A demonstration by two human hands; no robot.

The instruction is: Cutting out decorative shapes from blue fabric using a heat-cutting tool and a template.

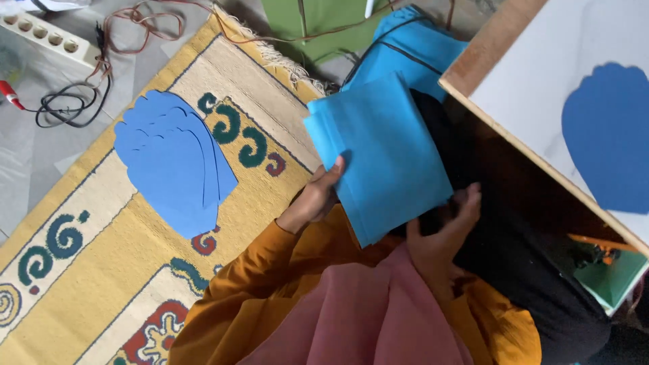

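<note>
A patterned rug (101, 270) carries a stack of blue cutouts (172, 162); the white counter (534, 61) bears another cutout (608, 135). Over the lap, both hands close on folded blue sheets (382, 155): left hand (318, 196) at the left edge, right hand (443, 236) at the lower corner

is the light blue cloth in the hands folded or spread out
Folded. The light blue cloth shows stacked layers along its left edge, held as a compact rectangle between the left hand and right hand.
</note>
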